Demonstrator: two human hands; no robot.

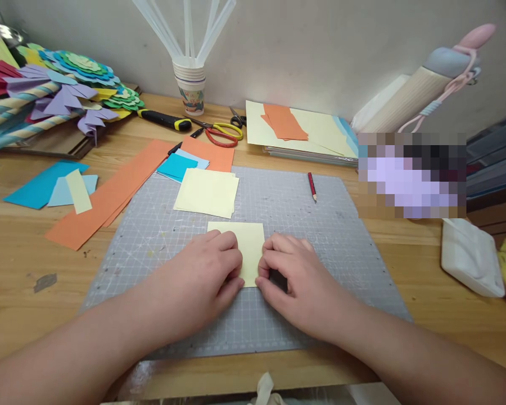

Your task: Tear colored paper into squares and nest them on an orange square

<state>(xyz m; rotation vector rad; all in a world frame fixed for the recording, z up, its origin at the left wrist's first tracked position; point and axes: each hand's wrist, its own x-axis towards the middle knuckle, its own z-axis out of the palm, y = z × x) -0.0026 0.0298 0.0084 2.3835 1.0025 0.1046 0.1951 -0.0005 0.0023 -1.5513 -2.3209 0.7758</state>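
Note:
A pale yellow square of paper (251, 247) lies on the grey cutting mat (333, 270), close in front of me. My left hand (213, 261) covers its left part, with curled fingers and the thumb at the near edge. At the right edge, my right hand (293, 270) pinches the paper near its lower corner with thumb and bent fingers. The fingertips partly hide the sheet's sides. Just beyond it rests a small stack of pale yellow squares (206, 192), beside blue paper pieces (175, 167).
Orange strips (118, 194) and blue paper (46, 183) lie left. Behind are a utility knife (164, 120), scissors (223, 135), a cup of straws (190, 93) and a paper stack (320, 132). A red pencil (312, 187) lies on the mat. Paper flowers (67, 84) stand far left.

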